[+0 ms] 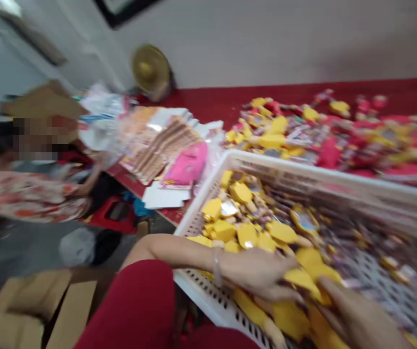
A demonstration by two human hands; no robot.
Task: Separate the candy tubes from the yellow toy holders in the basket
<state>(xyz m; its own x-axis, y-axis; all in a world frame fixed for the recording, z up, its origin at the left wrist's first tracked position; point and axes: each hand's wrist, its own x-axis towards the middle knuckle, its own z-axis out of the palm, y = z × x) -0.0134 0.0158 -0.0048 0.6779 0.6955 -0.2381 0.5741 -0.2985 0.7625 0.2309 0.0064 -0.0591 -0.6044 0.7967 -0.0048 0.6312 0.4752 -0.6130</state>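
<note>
Two bare hands work at the near side of a white perforated plastic basket (213, 303) heaped with yellow-topped packets (242, 218). The left hand (257, 274), with a pale bracelet (216, 267) at the wrist, lies across the near rim, its fingers curled down onto the yellow tops. The right hand (361, 320) enters from the lower right, its fingers extended and touching the same heap. Neither hand is spread wide; motion blur prevents confirming a grip by either. Packets lie directly beneath and between both hands, with some over the near rim. A red sleeve (128, 305) appears just below the left forearm.

Beyond the basket, a larger mass of red and yellow packets (332, 140) lies on a red-covered table (266, 99). Left of that mass are bundled printed sheets (161, 145), a pink packet (188, 165) and white cards (164, 198). A co-worker (30, 194) in a floral garment is at the left, one arm (90, 182) extended near the table's edge. On the floor are a red plastic stool (115, 213), a grey bag (75, 247) and an open cardboard box (30, 310). A gold woven hat (150, 71) leans against the wall.
</note>
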